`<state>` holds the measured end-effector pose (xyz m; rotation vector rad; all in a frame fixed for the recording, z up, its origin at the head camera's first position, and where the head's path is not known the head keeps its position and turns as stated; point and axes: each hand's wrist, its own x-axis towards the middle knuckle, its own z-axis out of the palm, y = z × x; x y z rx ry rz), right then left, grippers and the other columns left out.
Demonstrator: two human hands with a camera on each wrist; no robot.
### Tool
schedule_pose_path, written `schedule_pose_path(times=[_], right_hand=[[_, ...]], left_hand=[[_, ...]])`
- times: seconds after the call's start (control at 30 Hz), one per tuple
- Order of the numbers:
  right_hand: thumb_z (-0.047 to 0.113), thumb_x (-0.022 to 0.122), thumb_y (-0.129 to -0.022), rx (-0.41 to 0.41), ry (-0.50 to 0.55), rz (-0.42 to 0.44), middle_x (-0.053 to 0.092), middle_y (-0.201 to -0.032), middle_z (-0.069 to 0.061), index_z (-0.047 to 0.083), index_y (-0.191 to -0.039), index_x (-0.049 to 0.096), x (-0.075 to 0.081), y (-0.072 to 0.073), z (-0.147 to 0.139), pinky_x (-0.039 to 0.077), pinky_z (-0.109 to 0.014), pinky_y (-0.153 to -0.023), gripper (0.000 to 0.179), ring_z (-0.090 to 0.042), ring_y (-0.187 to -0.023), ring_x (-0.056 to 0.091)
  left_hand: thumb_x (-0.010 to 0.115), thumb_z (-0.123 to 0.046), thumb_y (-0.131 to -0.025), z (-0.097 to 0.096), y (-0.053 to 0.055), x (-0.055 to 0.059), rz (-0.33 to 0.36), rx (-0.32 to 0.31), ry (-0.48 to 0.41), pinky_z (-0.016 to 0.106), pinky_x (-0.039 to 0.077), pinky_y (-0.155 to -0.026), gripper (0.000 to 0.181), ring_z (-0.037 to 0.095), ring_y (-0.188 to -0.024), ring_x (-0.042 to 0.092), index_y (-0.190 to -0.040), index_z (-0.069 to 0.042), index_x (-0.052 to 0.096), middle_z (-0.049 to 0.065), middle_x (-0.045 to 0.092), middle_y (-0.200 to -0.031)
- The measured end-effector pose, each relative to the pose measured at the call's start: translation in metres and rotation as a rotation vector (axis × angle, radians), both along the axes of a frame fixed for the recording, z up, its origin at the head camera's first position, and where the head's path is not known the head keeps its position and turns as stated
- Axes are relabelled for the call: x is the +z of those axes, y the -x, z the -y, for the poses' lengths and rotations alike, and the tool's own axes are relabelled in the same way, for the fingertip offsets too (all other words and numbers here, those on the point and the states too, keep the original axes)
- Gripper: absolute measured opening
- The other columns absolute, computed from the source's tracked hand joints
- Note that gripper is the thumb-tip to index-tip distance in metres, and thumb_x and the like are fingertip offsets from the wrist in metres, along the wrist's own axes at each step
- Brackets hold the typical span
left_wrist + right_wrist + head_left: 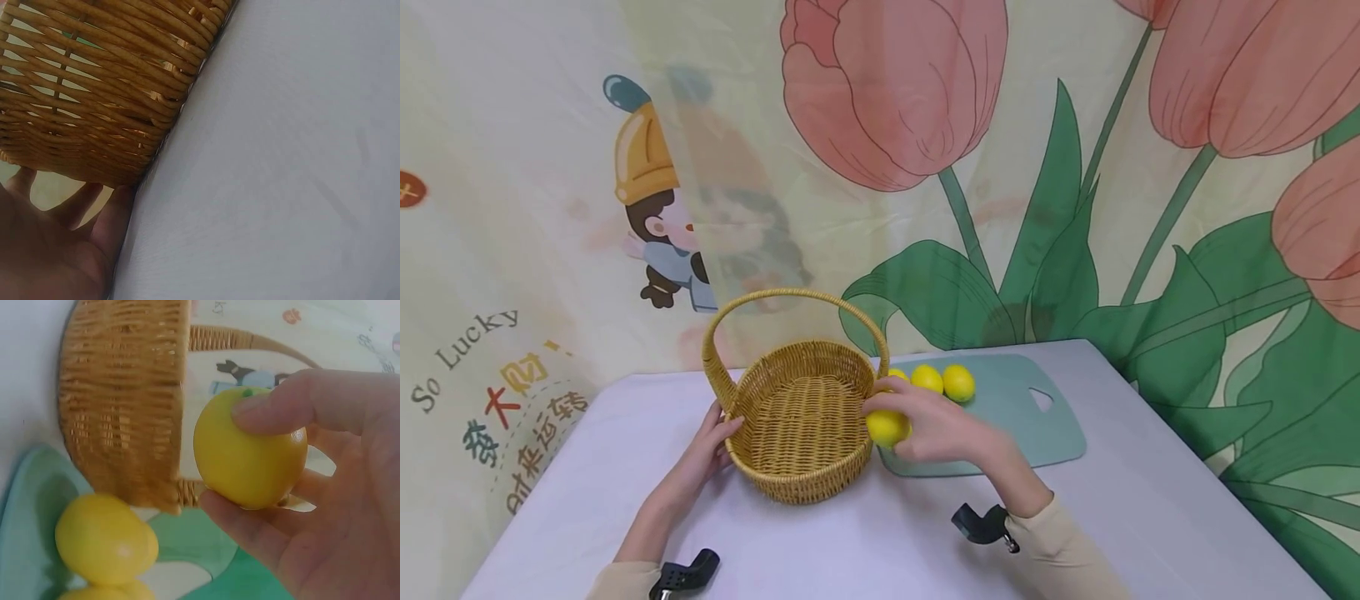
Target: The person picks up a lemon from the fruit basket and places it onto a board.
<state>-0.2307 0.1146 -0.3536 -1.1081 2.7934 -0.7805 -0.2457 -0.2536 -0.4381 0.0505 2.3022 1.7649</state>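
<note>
A round wicker basket (808,417) with a tall arched handle stands on the table, its woven bottom in plain sight. My left hand (706,450) grips the left side of its rim; in the left wrist view, fingers (112,219) lie against the outer weave. Between thumb and fingers, my right hand (936,423) pinches a yellow lemon (887,428) at the basket's right rim. The right wrist view shows this lemon (250,453) with a green stem end, beside the basket's wall. Behind that hand, several lemons (958,383) sit on a pale green cutting board (1022,425).
White cloth (820,550) covers the table. A curtain printed with tulips (895,92) hangs behind it. The cutting board lies right of the basket, with a triangular hole near its right end. Black camera mounts (981,523) are worn on both wrists.
</note>
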Motion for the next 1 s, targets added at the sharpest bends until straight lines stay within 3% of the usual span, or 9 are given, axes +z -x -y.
schedule_pose_path(times=[0.1, 0.33, 0.67, 0.87, 1.0], right_hand=[[0.000, 0.063, -0.069, -0.011, 0.023, -0.006, 0.050, -0.140, 0.008, 0.035, -0.120, 0.065, 0.001, 0.002, -0.010, 0.049, -0.030, -0.084, 0.061, -0.014, -0.112, 0.053], [-0.007, 0.059, -0.066, -0.058, 0.068, 0.014, 0.048, -0.142, -0.003, 0.023, -0.120, 0.066, 0.003, 0.006, -0.035, 0.049, -0.036, -0.085, 0.062, -0.023, -0.114, 0.052], [-0.013, 0.055, -0.067, -0.183, 0.026, 0.018, 0.047, -0.144, -0.010, 0.017, -0.119, 0.067, 0.002, 0.013, -0.070, 0.051, -0.049, -0.095, 0.062, -0.034, -0.123, 0.051], [-0.017, 0.052, -0.064, -0.183, 0.011, 0.000, 0.052, -0.134, -0.009, 0.014, -0.115, 0.068, 0.003, 0.017, -0.089, 0.052, -0.040, -0.087, 0.062, -0.029, -0.111, 0.054], [-0.019, 0.052, -0.064, -0.179, -0.018, 0.017, 0.055, -0.130, -0.009, 0.015, -0.111, 0.070, 0.000, 0.021, -0.096, 0.050, -0.041, -0.090, 0.060, -0.028, -0.109, 0.054]], left_hand=[[0.037, -0.051, -0.104, 0.001, -0.001, 0.001, 0.004, 0.002, 0.003, 0.021, 0.040, -0.103, 0.079, 0.035, -0.148, 0.033, -0.157, -0.033, -0.018, 0.017, 0.010, -0.167], [0.037, -0.051, -0.103, -0.001, -0.001, 0.000, 0.013, 0.006, 0.002, 0.047, 0.028, -0.120, 0.080, 0.035, -0.150, 0.029, -0.157, -0.033, -0.019, 0.017, 0.007, -0.167], [0.039, -0.053, -0.103, -0.001, 0.001, 0.001, 0.032, 0.019, -0.004, 0.052, 0.026, -0.121, 0.081, 0.037, -0.151, 0.027, -0.157, -0.035, -0.019, 0.016, 0.005, -0.168], [0.037, -0.051, -0.104, 0.000, 0.001, 0.000, 0.012, 0.002, -0.007, 0.050, 0.028, -0.121, 0.079, 0.036, -0.151, 0.027, -0.157, -0.035, -0.019, 0.015, 0.005, -0.168], [0.037, -0.051, -0.104, 0.000, 0.001, 0.000, 0.012, 0.001, -0.005, 0.044, 0.032, -0.118, 0.079, 0.035, -0.150, 0.029, -0.157, -0.035, -0.018, 0.015, 0.007, -0.168]])
